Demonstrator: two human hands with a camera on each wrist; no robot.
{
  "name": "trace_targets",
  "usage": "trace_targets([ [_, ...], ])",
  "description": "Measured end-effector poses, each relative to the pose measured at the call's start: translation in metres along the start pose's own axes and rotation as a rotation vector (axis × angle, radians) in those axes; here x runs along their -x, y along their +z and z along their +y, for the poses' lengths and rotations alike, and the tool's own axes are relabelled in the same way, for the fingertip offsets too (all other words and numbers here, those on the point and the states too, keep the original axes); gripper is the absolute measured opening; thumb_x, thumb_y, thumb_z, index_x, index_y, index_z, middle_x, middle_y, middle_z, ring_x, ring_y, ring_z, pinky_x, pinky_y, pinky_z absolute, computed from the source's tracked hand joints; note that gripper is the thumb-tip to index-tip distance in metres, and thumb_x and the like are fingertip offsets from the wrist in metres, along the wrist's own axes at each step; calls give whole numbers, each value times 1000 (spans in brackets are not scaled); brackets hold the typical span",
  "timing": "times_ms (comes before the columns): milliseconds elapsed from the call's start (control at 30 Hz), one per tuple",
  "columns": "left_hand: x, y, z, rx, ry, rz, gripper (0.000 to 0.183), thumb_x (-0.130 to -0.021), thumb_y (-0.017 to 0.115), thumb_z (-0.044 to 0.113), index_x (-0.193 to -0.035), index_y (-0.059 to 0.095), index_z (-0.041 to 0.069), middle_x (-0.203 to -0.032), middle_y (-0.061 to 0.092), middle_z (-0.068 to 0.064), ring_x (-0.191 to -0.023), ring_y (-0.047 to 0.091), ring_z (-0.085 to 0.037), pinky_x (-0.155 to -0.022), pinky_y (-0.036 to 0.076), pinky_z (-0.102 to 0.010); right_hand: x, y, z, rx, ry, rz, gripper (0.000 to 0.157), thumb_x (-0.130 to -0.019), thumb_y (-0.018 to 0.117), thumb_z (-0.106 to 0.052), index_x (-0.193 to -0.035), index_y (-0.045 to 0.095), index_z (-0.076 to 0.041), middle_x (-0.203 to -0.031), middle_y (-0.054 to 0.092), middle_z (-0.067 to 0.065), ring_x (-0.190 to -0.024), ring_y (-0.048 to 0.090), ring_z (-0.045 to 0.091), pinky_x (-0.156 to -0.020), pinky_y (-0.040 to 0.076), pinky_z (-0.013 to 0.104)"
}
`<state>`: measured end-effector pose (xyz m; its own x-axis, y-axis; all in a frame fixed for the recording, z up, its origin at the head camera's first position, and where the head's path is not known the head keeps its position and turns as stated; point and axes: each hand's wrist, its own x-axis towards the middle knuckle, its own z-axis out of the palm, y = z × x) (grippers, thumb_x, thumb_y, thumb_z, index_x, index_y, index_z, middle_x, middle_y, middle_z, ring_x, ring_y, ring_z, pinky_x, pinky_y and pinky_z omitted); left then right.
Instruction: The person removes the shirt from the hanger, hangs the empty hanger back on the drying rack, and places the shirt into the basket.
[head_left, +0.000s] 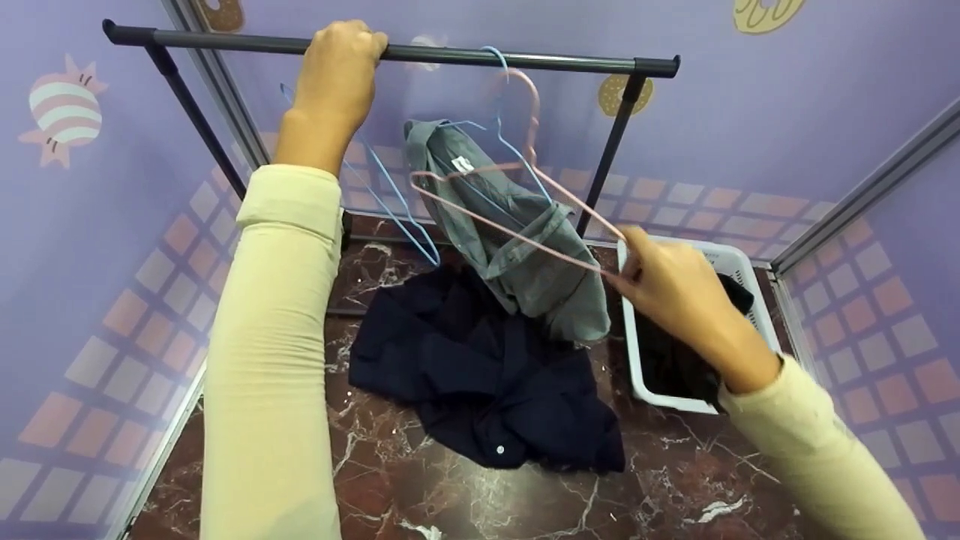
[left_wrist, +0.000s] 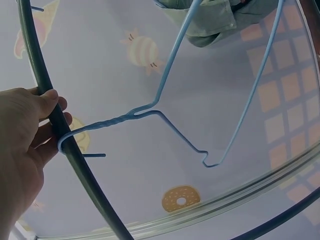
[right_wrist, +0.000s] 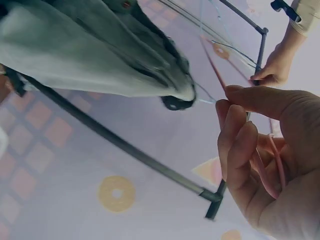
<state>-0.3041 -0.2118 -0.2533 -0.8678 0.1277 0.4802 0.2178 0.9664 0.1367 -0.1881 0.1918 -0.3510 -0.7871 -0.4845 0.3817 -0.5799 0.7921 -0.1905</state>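
Up on the black clothes rail [head_left: 442, 54], my left hand [head_left: 341, 79] grips the bar with curled fingers. Beside those fingers in the left wrist view, a bare blue wire hanger [left_wrist: 107, 122] hooks over the bar. My right hand [head_left: 675, 289] holds a pink wire hanger [head_left: 531, 142] by one end, its wires gathered in the curled fingers in the right wrist view. The pink hanger is tilted and carries no garment. Behind it, a grey-green garment [head_left: 555, 292] with a white label hangs from a second blue hanger [head_left: 499, 112] on the rail.
A dark navy garment [head_left: 480, 367] lies crumpled on the brown marbled floor [head_left: 480, 502] below the rail. At the right, a white basket [head_left: 754, 300] holds dark cloth, partly behind my right hand. Purple patterned walls [head_left: 750, 135] close in the back and sides.
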Motion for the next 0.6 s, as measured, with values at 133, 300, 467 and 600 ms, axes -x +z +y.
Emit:
trace_targets([
  [133,-1,-2,2,6,-9,-19,26,-102,51,-11,-117,72,-9,-116,71,-29,-113,68,-47,-101,57,-48,-31,-7,-12,14,37,-46,26,-88,77,-12,-107,62,-4,-79,75,8,-67,70,39,-57,56,54],
  [300,-2,-1,5,2,-3,3,26,-102,50,-11,-114,73,-8,-114,72,-28,-111,68,-48,-100,57,-49,-61,-8,-25,63,92,-80,35,-88,73,-11,-121,62,-5,-81,74,13,-70,69,46,-58,56,61],
  [467,-3,0,7,5,9,20,25,-101,50,-11,-110,73,-9,-110,73,-29,-107,69,-49,-97,58,-52,-82,-4,-38,108,133,-99,39,-89,71,-12,-126,60,-3,-82,70,23,-69,66,50,-56,54,63],
  [600,-4,0,8,11,16,27,25,-101,49,-12,-108,73,-9,-108,73,-29,-106,69,-50,-97,58,-53,-94,3,-47,123,151,-110,33,-88,71,-11,-117,59,-2,-84,68,26,-70,66,52,-56,55,64],
])
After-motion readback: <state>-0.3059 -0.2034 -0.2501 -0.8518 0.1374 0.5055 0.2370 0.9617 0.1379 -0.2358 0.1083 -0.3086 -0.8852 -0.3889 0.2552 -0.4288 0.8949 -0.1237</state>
